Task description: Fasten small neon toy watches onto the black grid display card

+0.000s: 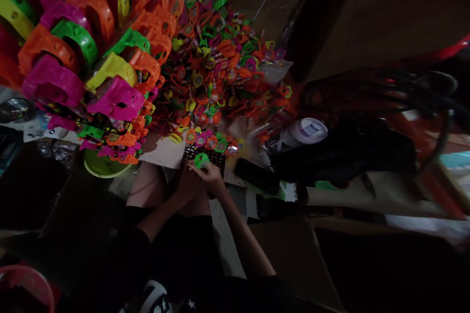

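My right hand (212, 176) is closed on a bright green toy watch (201, 160), pinching it above the near part of a black perforated tray (215, 157). Close beside it on the left is my left hand (188, 182), in shadow at the tray's near edge; its fingers are too dark to make out. Along the tray's far side lies a row of toy watches (211, 143) in orange, pink, green and yellow. Behind the row rises a large heap of similar watches (227, 63).
A tall stack of colourful watch straps (55, 78) looms close at the left. Below it sits a yellow-green basin (106, 166). To the right are a white-lidded tub (310, 130), a dark oblong object (257, 176) and a cardboard box (293, 249). A pink bucket (27, 274) stands lower left.
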The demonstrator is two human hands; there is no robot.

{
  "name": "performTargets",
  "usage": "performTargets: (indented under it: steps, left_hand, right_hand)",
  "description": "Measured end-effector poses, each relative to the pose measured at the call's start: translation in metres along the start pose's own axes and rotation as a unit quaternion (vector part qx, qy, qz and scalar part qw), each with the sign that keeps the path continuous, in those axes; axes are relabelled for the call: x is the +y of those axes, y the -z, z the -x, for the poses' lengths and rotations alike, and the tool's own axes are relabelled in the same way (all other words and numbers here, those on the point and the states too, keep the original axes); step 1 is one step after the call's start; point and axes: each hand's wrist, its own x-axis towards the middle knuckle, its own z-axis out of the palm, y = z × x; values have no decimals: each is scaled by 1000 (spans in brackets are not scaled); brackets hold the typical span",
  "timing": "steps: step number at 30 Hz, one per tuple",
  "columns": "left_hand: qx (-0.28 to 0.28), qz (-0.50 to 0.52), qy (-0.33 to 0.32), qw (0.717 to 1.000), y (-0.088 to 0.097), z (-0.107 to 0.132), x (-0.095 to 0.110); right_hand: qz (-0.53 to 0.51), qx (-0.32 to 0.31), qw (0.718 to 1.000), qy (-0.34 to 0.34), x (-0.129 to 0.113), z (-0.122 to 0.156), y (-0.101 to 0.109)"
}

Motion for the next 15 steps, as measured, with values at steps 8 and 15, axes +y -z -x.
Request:
performTargets:
  steps: [8, 15]
  left_hand:
    - [-10, -43, -17, 999, -1, 6, 11]
    - [27, -59, -22, 998, -6, 22, 13]
  right_hand:
    - [-36, 7, 998, -44, 38, -32, -19]
    - [1, 32, 999, -35, 47, -34, -23]
